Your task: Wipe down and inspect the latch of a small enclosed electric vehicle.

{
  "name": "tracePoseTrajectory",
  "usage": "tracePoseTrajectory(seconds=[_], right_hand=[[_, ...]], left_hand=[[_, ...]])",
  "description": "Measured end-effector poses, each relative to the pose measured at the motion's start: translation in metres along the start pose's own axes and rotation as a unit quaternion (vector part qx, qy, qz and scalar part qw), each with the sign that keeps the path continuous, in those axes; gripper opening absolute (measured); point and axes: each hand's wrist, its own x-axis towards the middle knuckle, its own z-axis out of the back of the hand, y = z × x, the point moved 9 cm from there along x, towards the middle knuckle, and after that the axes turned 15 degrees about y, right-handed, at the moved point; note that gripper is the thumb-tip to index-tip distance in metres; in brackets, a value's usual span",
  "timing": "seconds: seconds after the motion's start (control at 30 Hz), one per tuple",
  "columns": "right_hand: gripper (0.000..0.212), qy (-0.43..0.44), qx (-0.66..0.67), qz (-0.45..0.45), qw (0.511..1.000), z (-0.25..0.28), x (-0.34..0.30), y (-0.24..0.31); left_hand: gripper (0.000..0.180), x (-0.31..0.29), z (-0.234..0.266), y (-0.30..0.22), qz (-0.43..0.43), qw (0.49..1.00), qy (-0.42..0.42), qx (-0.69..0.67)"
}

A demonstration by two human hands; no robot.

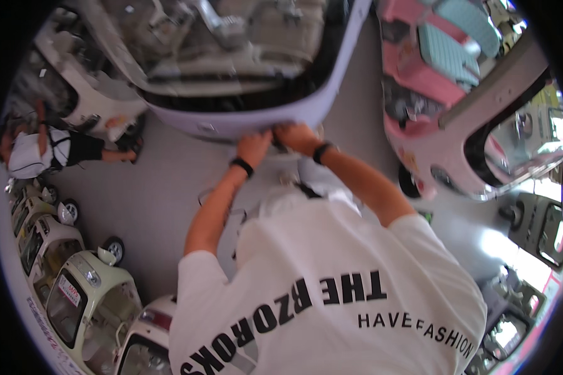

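A lavender vehicle body (pixel 231 122) with a dark-trimmed window spans the top middle. At its lower edge my left hand (pixel 253 147) and my right hand (pixel 299 138) work close together, knuckles nearly meeting. Fingers of both hands are curled inward, and what they grip is hidden by the hands and blur. A small dark part (pixel 280 146) shows between them, too unclear to name. Each wrist wears a black band. Below the hands, a pale part of the vehicle's underside and thin dark cables (pixel 231 215) are partly visible.
A pink vehicle (pixel 431 147) with teal seats (pixel 447 53) stands at the right. Several cream vehicle bodies (pixel 97 269) line the lower left, near loose wheels (pixel 114 249). Another person (pixel 34 150) in white and black is at the far left. Grey floor (pixel 162 181) lies between.
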Motion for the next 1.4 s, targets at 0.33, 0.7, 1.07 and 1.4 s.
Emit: tracePoseTrajectory(seconds=[0.33,0.7,1.07,1.4], right_hand=[[0.016,0.076,0.039,-0.045,0.995,-0.012,0.004,-0.002],[0.02,0.049,0.161,-0.084,0.982,-0.025,-0.01,0.001],[0.02,0.015,0.213,-0.16,0.964,-0.025,-0.014,-0.003],[0.024,0.003,0.215,-0.227,0.95,-0.04,-0.021,-0.008]], left_hand=[[0.027,-0.003,0.005,0.002,0.009,0.999,0.035,-0.017],[0.023,-0.012,-0.011,-0.005,0.024,0.999,-0.015,-0.044],[0.027,-0.015,-0.011,-0.011,0.082,0.996,-0.024,-0.015],[0.035,-0.005,-0.04,-0.004,0.166,0.953,0.063,-0.245]])
